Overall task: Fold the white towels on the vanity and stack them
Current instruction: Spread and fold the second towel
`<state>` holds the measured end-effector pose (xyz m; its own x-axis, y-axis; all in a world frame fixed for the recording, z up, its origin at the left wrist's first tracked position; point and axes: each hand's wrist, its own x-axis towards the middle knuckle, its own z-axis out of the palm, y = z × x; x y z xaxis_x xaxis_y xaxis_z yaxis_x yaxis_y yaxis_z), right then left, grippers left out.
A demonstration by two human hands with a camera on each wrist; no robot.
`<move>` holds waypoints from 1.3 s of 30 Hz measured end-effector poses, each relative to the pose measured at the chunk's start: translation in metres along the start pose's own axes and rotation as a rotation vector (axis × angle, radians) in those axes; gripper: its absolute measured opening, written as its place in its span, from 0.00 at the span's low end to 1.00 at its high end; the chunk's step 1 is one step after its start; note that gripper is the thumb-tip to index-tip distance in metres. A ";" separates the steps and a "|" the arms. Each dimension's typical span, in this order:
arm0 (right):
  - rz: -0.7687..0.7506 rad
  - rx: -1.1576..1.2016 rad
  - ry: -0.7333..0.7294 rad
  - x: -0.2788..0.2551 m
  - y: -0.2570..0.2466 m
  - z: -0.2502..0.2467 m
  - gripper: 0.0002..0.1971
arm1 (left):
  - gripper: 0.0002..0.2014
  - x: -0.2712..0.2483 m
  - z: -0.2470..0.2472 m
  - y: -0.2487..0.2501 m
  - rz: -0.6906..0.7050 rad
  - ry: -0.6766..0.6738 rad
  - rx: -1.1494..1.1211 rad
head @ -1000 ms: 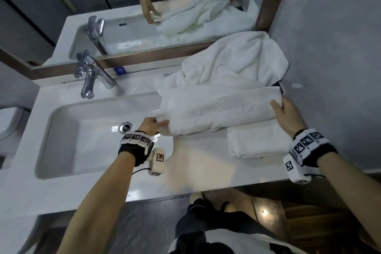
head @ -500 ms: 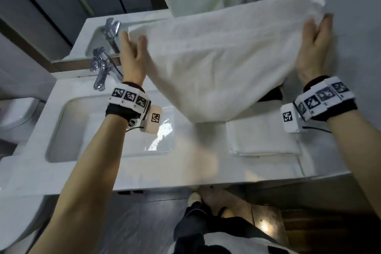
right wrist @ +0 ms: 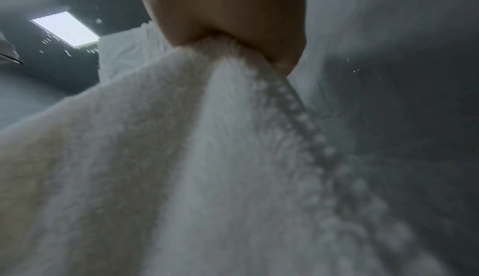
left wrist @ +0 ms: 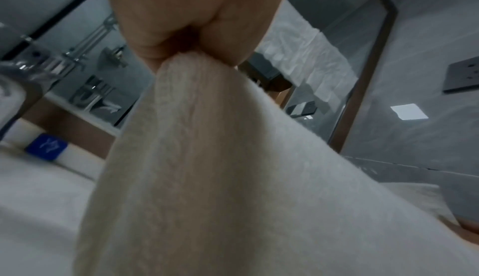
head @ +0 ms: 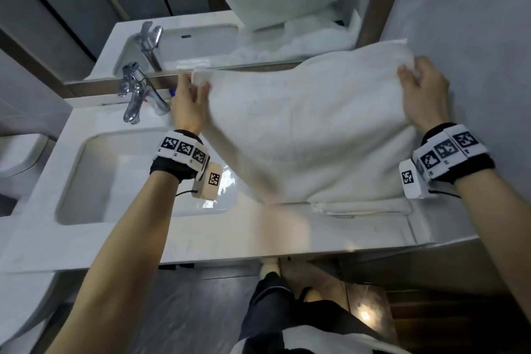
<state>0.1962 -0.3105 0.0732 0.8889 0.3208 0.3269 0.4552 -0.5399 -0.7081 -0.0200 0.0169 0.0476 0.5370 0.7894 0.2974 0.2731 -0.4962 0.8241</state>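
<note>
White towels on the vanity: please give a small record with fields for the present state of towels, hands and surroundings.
held item: large white terry towel, stretched between both hands, its lower part sagging toward the counter
left hand: pinches the towel's left top corner
right hand: pinches the right top corner
stack: folded white towel lying on the white vanity counter, partly hidden by the held one
nearby: chrome faucet, white sink basin

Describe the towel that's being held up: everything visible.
The held towel is white terry cloth, with a beaded hem visible in the right wrist view. It is spread wide above the vanity counter, sagging in the middle. The left hand pinches its upper left corner and the right hand its upper right corner. Its lower edge hangs over a folded towel on the counter; contact is unclear.
</note>
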 end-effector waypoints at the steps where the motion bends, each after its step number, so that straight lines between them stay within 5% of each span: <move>1: 0.014 0.000 -0.018 0.000 0.004 0.007 0.13 | 0.09 0.002 0.004 -0.008 -0.042 -0.016 0.017; 13: 0.167 -0.206 -0.139 0.068 0.041 0.083 0.10 | 0.08 0.090 0.070 -0.067 -0.194 -0.254 0.039; 18: 0.337 -0.137 -0.277 0.092 0.053 0.102 0.18 | 0.06 0.108 0.109 -0.080 -0.368 -0.310 -0.007; 25: 0.588 -0.033 -0.330 0.067 0.072 0.102 0.20 | 0.24 0.087 0.126 -0.103 -0.620 -0.396 0.031; 27: 0.671 0.039 -0.325 0.055 0.082 0.098 0.27 | 0.19 0.081 0.119 -0.114 -0.623 -0.448 0.009; 31: 0.796 0.178 -0.330 0.029 0.095 0.087 0.25 | 0.17 0.061 0.099 -0.122 -0.652 -0.571 -0.180; 35: 0.754 0.150 -0.415 0.006 0.097 0.081 0.21 | 0.13 0.036 0.086 -0.120 -0.593 -0.735 -0.281; 39: 0.596 0.114 -0.350 -0.002 0.093 0.076 0.17 | 0.14 0.031 0.081 -0.112 -0.470 -0.600 -0.168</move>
<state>0.2332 -0.3019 -0.0406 0.9080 0.2374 -0.3451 -0.1302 -0.6231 -0.7712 0.0305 0.0674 -0.0749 0.7478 0.5493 -0.3731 0.4801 -0.0591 0.8752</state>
